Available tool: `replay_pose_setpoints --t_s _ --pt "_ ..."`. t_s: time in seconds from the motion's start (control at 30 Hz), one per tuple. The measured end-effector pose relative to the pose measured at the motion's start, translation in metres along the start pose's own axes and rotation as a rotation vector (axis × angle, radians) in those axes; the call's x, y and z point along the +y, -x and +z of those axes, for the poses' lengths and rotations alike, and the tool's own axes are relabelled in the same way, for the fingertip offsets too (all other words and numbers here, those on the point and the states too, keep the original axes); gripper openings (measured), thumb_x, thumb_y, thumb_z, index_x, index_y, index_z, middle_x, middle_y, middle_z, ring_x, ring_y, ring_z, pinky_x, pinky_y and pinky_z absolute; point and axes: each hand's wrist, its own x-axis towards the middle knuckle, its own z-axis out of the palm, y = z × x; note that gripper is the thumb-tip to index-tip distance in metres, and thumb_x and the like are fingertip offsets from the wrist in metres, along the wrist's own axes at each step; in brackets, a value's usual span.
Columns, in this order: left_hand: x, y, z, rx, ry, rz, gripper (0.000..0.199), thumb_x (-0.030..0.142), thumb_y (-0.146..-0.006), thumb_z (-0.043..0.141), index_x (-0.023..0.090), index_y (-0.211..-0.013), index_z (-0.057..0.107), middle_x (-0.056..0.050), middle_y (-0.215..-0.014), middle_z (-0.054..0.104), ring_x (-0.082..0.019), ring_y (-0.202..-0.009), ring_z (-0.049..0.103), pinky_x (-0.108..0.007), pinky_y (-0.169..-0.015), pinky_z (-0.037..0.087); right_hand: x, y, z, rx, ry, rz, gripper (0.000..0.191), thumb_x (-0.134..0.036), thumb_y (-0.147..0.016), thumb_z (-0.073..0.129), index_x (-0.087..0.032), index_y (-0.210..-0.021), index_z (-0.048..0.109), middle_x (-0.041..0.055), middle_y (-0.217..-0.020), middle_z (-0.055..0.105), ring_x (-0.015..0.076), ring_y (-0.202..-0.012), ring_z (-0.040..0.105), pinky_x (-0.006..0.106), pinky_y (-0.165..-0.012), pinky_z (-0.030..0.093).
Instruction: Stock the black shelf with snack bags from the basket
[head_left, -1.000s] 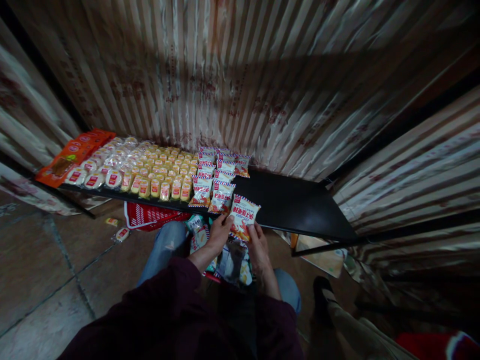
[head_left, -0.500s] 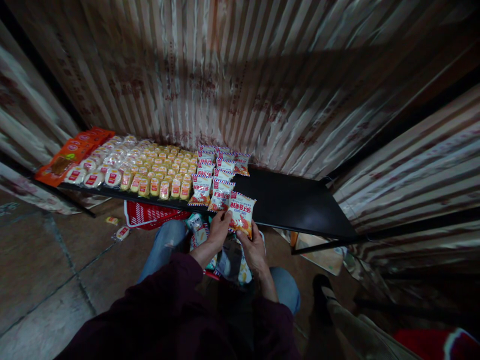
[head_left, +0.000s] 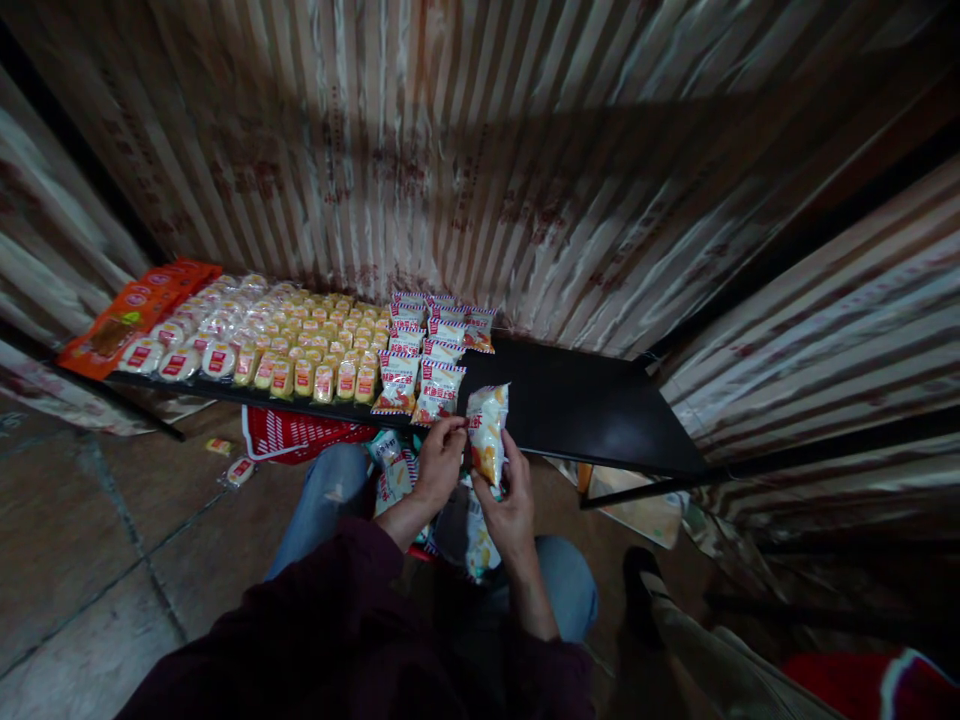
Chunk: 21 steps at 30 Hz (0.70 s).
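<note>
In the head view a small white and orange snack bag [head_left: 489, 432] is held upright, turned partly edge-on, just in front of the shelf's front edge. My right hand [head_left: 510, 505] grips its lower right side between thumb and fingers. The fingertips of my left hand [head_left: 441, 462] are closed at the bag's left edge. Matching snack bags [head_left: 438, 390] stand in short rows on the black shelf [head_left: 600, 405] behind my hands. Below, between my knees, more packets [head_left: 394, 480] lie in a container that my hands and arms partly hide.
Left of the bags are rows of wrapped yellow cakes [head_left: 304, 375], round white cakes [head_left: 180, 362] and orange packs [head_left: 135, 310]. A red basket [head_left: 277, 437] sits under the shelf; two small packets [head_left: 238, 471] lie on the floor. Another person's leg [head_left: 697, 625] is at right.
The snack bag in my hands has turned from facing me to nearly edge-on. My right hand has shifted slightly with it. The view has moved a little.
</note>
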Motion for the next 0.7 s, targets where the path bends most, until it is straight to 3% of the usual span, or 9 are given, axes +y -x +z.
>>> replay_pose_setpoints --t_s 0.13,0.27,0.43,0.57,0.7 --pt "-0.002 0.002 0.0 -0.078 0.181 -0.157 0.024 0.034 -0.087 0.05 0.02 -0.095 0.067 -0.005 -0.106 0.069 -0.02 -0.108 0.058 -0.029 -0.097 0.042 -0.008 0.003 -0.001 -0.036 0.344 -0.177 0.064 -0.028 -0.077 0.059 -0.03 -0.14 0.043 0.0091 -0.132 0.048 0.0266 -0.118 0.048 0.046 -0.098 0.042" --pt "-0.01 0.004 0.003 -0.135 0.427 -0.251 0.036 0.045 -0.083 0.057 0.018 -0.105 0.067 -0.007 -0.123 0.064 -0.022 -0.121 0.053 -0.032 -0.105 0.039 -0.013 0.009 0.004 -0.043 0.534 -0.326 0.066 -0.025 -0.078 0.057 -0.033 -0.141 0.039 0.0074 -0.147 0.034 0.0309 -0.129 0.036 0.053 -0.103 0.036" --pt "-0.012 0.009 -0.003 -0.254 0.584 -0.316 0.047 0.039 -0.072 0.072 0.021 -0.114 0.065 -0.007 -0.123 0.065 -0.024 -0.118 0.056 -0.035 -0.104 0.041 -0.016 0.018 0.01 -0.097 0.584 -0.432 0.071 -0.025 -0.082 0.053 -0.031 -0.147 0.025 0.0066 -0.157 0.021 0.0335 -0.142 0.019 0.058 -0.108 0.028" --pt "-0.009 0.01 -0.011 -0.293 0.609 -0.363 0.046 0.037 -0.071 0.074 0.021 -0.114 0.066 -0.006 -0.118 0.068 -0.024 -0.116 0.058 -0.036 -0.102 0.042 -0.019 0.026 0.011 -0.137 0.604 -0.457 0.072 -0.028 -0.086 0.052 -0.027 -0.15 0.018 0.0101 -0.156 0.024 0.0327 -0.143 0.018 0.058 -0.107 0.03" --pt "-0.004 0.007 -0.016 -0.249 0.648 -0.455 0.046 0.035 -0.071 0.074 0.018 -0.112 0.067 -0.006 -0.114 0.07 -0.024 -0.112 0.06 -0.035 -0.103 0.042 -0.023 0.03 0.009 -0.205 0.586 -0.486 0.073 -0.037 -0.087 0.053 -0.024 -0.15 0.018 0.012 -0.156 0.021 0.0334 -0.143 0.018 0.057 -0.107 0.031"
